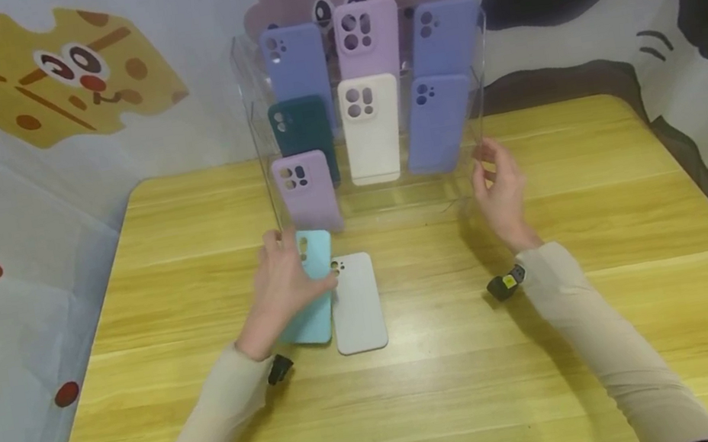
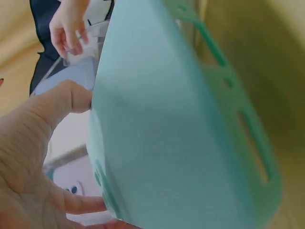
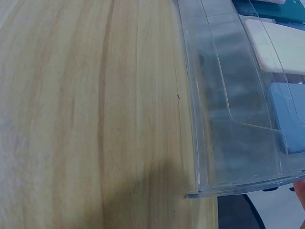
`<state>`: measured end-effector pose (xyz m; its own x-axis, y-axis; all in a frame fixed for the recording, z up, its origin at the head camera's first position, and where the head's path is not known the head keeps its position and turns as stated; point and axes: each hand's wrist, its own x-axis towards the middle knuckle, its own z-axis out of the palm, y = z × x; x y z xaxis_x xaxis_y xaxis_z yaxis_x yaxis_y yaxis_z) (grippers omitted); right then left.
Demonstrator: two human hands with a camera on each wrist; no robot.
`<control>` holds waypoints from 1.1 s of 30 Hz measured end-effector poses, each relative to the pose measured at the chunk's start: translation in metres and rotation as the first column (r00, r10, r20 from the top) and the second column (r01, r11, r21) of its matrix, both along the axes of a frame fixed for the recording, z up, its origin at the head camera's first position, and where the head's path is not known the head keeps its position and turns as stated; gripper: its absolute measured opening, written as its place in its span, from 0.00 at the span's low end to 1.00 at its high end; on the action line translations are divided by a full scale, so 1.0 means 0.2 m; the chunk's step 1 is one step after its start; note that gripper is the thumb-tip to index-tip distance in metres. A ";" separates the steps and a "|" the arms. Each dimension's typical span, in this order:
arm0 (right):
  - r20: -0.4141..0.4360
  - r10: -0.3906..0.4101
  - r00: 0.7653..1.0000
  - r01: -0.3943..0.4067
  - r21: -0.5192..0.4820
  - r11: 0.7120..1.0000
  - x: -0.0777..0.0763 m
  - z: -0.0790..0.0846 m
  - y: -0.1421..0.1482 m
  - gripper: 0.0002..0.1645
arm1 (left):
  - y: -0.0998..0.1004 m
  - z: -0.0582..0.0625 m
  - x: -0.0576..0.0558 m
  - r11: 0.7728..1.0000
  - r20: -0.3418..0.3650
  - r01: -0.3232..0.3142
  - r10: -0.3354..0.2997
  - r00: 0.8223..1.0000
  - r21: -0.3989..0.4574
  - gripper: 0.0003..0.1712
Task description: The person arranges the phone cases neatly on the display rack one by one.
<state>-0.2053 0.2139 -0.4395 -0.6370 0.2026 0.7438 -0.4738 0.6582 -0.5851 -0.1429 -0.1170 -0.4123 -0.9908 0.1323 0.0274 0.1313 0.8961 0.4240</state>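
My left hand (image 1: 280, 283) grips a turquoise phone case (image 1: 320, 311) by its edges, thumb on one side and fingers on the other. Its camera cutouts face up in the head view; the left wrist view shows the broad face and slotted side of the turquoise case (image 2: 147, 114) close up. Just right of it, a white phone case (image 1: 358, 305) lies on the table. My right hand (image 1: 503, 189) is at the right side of a clear display stand (image 1: 392, 198), loosely bent fingertips against its outer wall. Only a sliver of fingers (image 3: 300, 193) shows in the right wrist view.
Tiers of the stand hold blue cases (image 1: 439, 122), a white case (image 1: 372, 133), a dark green case (image 1: 304, 124) and lilac cases (image 1: 311, 197). The wooden table (image 1: 450, 391) meets a cartoon-printed cloth (image 1: 189, 15) behind and at the sides.
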 end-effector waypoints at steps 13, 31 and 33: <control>0.010 -0.012 1.000 0.012 0.019 1.000 0.00 0.00 0.00 0.18 | 0.27 0.12 -0.07 0.988 -0.205 0.077 -0.048 0.978 0.137 0.56; 0.045 0.034 0.998 -0.032 -0.028 0.999 0.01 0.02 0.02 0.17 | 0.55 0.22 -0.27 0.964 -0.571 0.152 0.000 0.821 0.219 0.54; 0.049 0.043 0.998 -0.041 -0.029 0.999 0.04 0.05 0.01 0.17 | 0.57 0.21 -0.30 0.963 -0.601 0.153 0.011 0.799 0.221 0.54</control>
